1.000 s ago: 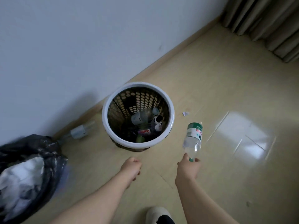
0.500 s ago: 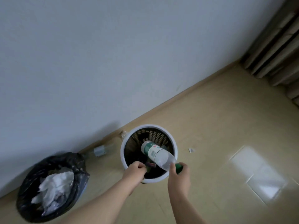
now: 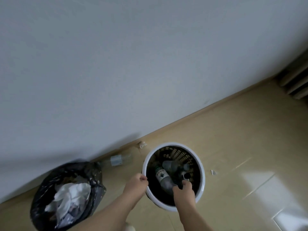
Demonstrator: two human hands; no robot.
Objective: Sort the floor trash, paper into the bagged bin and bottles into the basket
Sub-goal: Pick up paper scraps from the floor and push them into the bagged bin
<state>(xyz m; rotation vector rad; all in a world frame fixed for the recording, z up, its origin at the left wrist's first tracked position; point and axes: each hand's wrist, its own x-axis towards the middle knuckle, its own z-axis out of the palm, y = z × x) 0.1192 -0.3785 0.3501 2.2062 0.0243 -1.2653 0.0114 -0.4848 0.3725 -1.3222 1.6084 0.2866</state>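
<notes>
While the left hand (image 3: 135, 185) is curling its fingers over the round white-rimmed mesh basket (image 3: 202, 179), the right hand (image 3: 183, 191) is pinching the clear green-labelled plastic bottle (image 3: 162, 178) by its neck, best releasing low inside.

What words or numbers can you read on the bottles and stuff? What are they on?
Green-label bottle in the basket, held by the right hand: white marks on its label, too blurred to read.
Floor bottle by the wall: pale label, too blurred to read.
Nothing else shows writing, so no text here can be read.
</notes>
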